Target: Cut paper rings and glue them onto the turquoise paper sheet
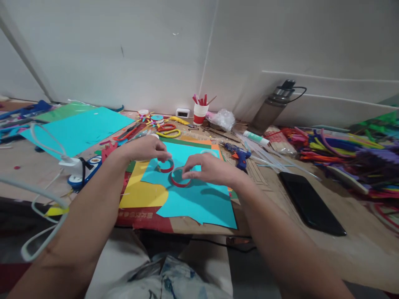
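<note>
Over a turquoise sheet of paper (pixel 205 203), my left hand (pixel 148 148) has its fingers bent down and pressed together at the rim of a small red ring (pixel 167 170). My right hand (pixel 207 167) pinches the edge of a larger red ring (pixel 180 184) with thumb and fingers. The two rings look like thin curved strips, pale inside, and stand side by side on the turquoise sheet. A yellow sheet (pixel 140 193) lies partly under the turquoise one, at its left.
A blue glue gun (pixel 241 157), a glue stick (pixel 256 138) and a black phone (pixel 311 203) lie to the right. Behind are yellow-handled scissors (pixel 170 133), a paper cup (pixel 200 114) of red sticks and a tilted bottle (pixel 271 108). A cabled power strip (pixel 84 172) sits left.
</note>
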{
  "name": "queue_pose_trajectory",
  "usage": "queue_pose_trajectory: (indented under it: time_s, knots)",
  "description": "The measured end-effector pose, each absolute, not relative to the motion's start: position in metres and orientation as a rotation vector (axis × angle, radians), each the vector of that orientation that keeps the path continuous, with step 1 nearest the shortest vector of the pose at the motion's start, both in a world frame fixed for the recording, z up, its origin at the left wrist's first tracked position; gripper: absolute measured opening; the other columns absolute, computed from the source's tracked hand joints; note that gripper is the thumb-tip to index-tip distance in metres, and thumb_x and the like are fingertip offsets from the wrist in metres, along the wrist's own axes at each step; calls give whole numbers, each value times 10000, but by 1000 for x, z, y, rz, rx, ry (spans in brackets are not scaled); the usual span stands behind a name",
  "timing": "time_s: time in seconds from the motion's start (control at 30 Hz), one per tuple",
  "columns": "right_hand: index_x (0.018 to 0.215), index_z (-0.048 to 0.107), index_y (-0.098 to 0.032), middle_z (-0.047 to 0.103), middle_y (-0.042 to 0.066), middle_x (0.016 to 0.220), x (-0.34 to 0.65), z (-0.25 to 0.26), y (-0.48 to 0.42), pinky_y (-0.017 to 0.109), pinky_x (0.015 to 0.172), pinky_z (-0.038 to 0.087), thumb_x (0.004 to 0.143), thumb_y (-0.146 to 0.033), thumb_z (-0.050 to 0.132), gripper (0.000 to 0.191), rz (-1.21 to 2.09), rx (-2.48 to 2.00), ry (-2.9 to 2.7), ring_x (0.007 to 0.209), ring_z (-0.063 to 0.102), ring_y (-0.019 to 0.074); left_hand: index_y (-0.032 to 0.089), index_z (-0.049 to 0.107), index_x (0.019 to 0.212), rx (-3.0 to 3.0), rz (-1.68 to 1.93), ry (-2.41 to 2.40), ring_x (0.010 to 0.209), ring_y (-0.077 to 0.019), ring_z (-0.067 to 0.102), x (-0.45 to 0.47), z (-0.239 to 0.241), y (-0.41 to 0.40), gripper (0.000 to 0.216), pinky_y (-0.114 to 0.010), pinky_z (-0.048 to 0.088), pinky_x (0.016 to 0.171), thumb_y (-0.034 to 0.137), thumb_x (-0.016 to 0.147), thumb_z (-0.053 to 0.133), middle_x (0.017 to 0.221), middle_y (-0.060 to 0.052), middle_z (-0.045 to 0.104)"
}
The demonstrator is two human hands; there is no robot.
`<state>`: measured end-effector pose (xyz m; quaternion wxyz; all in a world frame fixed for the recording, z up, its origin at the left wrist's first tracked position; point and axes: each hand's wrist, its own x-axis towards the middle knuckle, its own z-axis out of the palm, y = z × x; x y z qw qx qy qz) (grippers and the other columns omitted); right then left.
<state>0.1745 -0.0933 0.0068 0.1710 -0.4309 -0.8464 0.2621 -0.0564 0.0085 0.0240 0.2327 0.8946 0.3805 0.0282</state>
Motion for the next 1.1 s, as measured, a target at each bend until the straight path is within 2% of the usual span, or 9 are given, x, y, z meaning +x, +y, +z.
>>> queue_pose_trajectory:
  time_s: [0.13, 0.23, 0.37, 0.5, 0.6, 0.73, 0.87, 1.0, 1.1]
  knots:
    - [917, 734, -207, 735, 30, 945, 176, 3, -88, 270, 749, 440, 916, -340, 598, 190, 611, -1308, -2151, 855, 639, 163, 159, 746, 800, 2343, 671, 1323, 693, -155, 631, -63, 27, 13, 448, -252, 453, 656, 541, 858, 519, 757, -58, 730]
    - [891, 732, -195, 736, 41, 928, 178, -2, -83, 278, 742, 447, 904, -301, 597, 172, 506, -1386, -2082, 836, 640, 171, 145, 740, 829, 2251, 801, 1468, 696, -158, 638, -68, 23, 20, 407, -254, 449, 639, 505, 850, 553, 766, -59, 735]
    - [881, 733, -186, 730, 41, 871, 184, -4, -80, 281, 708, 445, 904, -294, 578, 191, 470, -1426, -2062, 786, 627, 168, 171, 756, 826, 2284, 750, 1689, 745, -178, 646, -73, 13, 32, 304, -279, 453, 687, 432, 831, 600, 806, -60, 746]
    - [955, 734, -203, 718, 33, 924, 186, -3, -83, 270, 712, 458, 848, -304, 655, 167, 639, -1384, -2229, 809, 628, 164, 175, 769, 801, 2330, 707, 1817, 790, -214, 650, -77, 4, 40, 302, -309, 463, 711, 425, 823, 601, 842, -87, 744]
    - [979, 740, -239, 697, 31, 1001, 181, -4, -88, 271, 747, 455, 786, -299, 732, 203, 726, -1336, -2487, 876, 624, 177, 191, 765, 769, 2317, 583, 1877, 781, -222, 652, -83, 1, 44, 258, -309, 454, 670, 411, 784, 631, 810, -78, 737]
    - [917, 740, -216, 678, 39, 990, 172, -7, -91, 279, 767, 439, 783, -238, 731, 136, 662, -1335, -2621, 889, 613, 188, 215, 717, 642, 2288, 326, 1895, 702, -213, 630, -96, 5, 47, 273, -296, 417, 596, 482, 692, 697, 674, -53, 694]
    - [863, 747, -205, 693, 32, 936, 170, -9, -91, 266, 725, 439, 805, -187, 683, 88, 754, -1320, -2588, 829, 620, 172, 221, 705, 696, 2280, 262, 1914, 714, -231, 635, -102, 8, 45, 305, -303, 407, 590, 518, 628, 734, 742, -59, 713]
    - [849, 751, -202, 712, 26, 898, 172, -10, -89, 263, 701, 432, 801, -168, 671, 99, 793, -1313, -2562, 801, 625, 168, 218, 683, 733, 2359, 137, 1880, 766, -249, 653, -101, 2, 47, 259, -295, 411, 618, 415, 588, 770, 823, -81, 734]
    - [826, 750, -202, 715, 20, 871, 174, -11, -88, 256, 686, 421, 795, -169, 671, 92, 804, -1295, -2557, 791, 626, 162, 212, 653, 660, 2307, 113, 1862, 735, -247, 658, -101, -5, 52, 183, -290, 423, 632, 339, 581, 757, 717, -74, 712]
